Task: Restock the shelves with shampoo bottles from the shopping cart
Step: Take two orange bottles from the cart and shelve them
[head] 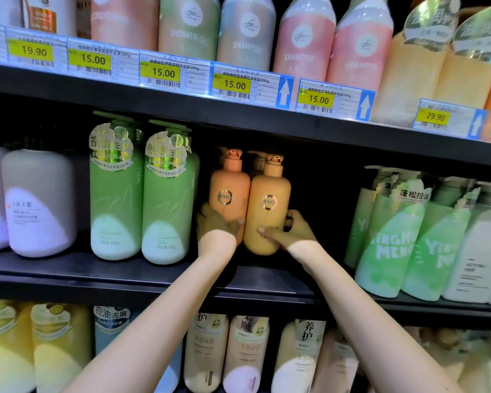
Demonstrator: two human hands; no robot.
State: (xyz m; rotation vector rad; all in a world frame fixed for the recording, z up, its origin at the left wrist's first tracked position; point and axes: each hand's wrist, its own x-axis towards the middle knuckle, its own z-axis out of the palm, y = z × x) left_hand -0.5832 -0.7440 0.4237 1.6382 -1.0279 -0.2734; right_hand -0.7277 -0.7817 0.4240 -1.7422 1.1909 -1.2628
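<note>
Left hand (216,222) grips pink bottle (228,191) | right hand (292,229) grips orange bottle (268,205) | both upright, pumps seemingly leftward

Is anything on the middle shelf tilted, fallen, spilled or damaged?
Nothing stands out. The two orange KYIO bottles stand upright side by side, the left hand gripping one and the right hand the other. The green bottles beside them also stand upright; no spill shows.

Single head view faces the middle shelf (125,275) close up, tilted slightly upward.
</note>
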